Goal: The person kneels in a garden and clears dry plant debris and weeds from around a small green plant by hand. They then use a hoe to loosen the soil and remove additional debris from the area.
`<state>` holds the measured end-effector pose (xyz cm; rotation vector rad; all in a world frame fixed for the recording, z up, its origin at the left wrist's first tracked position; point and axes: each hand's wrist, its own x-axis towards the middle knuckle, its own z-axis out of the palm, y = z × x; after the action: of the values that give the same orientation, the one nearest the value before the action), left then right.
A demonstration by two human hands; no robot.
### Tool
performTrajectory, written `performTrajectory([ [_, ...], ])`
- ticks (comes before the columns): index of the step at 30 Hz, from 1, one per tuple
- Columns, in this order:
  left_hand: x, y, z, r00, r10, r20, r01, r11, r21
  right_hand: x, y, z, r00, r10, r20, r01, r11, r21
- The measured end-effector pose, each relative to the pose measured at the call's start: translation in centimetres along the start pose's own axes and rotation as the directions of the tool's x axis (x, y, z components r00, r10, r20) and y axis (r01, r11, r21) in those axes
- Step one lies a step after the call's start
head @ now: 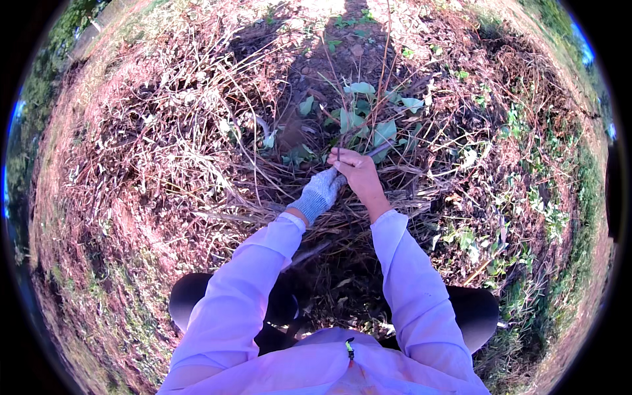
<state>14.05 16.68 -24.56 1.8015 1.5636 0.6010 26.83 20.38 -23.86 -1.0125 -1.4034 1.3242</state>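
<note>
My left hand [318,193], in a grey knit glove, is closed low in front of me beside the right one. A dark stick or handle [382,147] emerges beyond the hands toward the upper right, and its lower end seems to lie in the gloved fist. Bare and touching the glove, my right hand [358,175] has its thumb and fingers around a thin brown stem [338,152]. That stem rises among broad green leaves [385,132] just past my fingers. The palms and much of the grip are hidden.
Dry vines and stalks [197,133] cover the ground on both sides, tangled and thick. Dark bare soil [316,74] shows ahead in shadow. My bent knees [471,316] flank the work area. Green weeds [518,247] grow at the right.
</note>
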Motion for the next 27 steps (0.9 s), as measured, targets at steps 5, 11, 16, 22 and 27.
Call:
performTrajectory([
  [5, -0.3, -1.8, 0.5, 0.991, 0.083, -0.105, -0.087, 0.995, -0.04, -2.7, -1.8, -0.6, 0.984, -0.177, 0.011, 0.148, 0.791, -0.593],
  [11, -0.1, -1.6, 0.3, 0.994, 0.102, -0.03, -0.103, 0.994, -0.033, -4.2, -0.7, -0.8, 0.975, -0.221, -0.033, 0.128, 0.672, -0.729],
  [16, 0.8, -1.8, -2.2, 0.964, 0.163, 0.208, -0.124, 0.975, -0.187, -5.0, 0.9, -0.9, 0.978, 0.003, -0.206, -0.103, 0.873, -0.477],
  [22, 1.8, -0.5, -5.1, 0.845, 0.006, 0.535, 0.169, 0.946, -0.277, -7.0, -0.9, 1.0, 0.967, 0.017, -0.253, -0.082, 0.965, -0.249],
  [27, 3.0, 1.1, -6.7, 0.698, -0.031, 0.715, 0.133, 0.987, -0.087, -8.8, -1.5, 4.0, 0.903, -0.411, -0.122, 0.263, 0.756, -0.599],
])
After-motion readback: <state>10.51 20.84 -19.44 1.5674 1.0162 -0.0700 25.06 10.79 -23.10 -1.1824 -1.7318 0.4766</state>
